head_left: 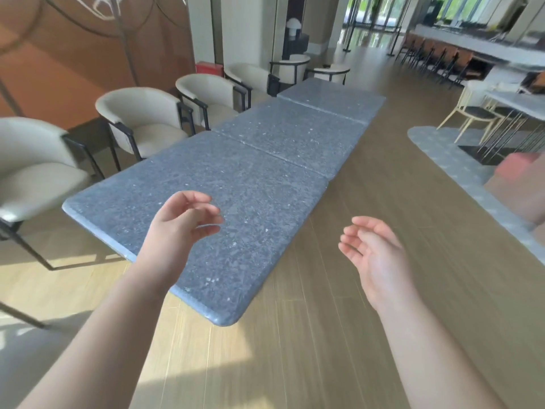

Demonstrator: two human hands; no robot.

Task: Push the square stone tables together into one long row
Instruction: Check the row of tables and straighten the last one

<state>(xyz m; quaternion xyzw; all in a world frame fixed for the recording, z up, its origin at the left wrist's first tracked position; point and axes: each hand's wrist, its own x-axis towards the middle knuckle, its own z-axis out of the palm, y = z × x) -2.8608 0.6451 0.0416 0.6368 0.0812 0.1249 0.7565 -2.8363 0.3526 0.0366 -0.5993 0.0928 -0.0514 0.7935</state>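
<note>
Three stone tables (206, 199) abutted in a row on wood floor (339, 335); left hand (180, 222), right hand (374, 255) relaxed, empty.

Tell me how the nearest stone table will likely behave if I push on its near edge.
The nearest table has a thick stone-like slab, so it is probably heavy and rigid, sliding grudgingly across the wood floor. It already meets the next table, so it likely won't travel further.

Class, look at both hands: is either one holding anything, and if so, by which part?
Nothing is held. The left hand hovers over the nearest stone table, fingers loosely curled; the right hand is open above the floor.
</note>
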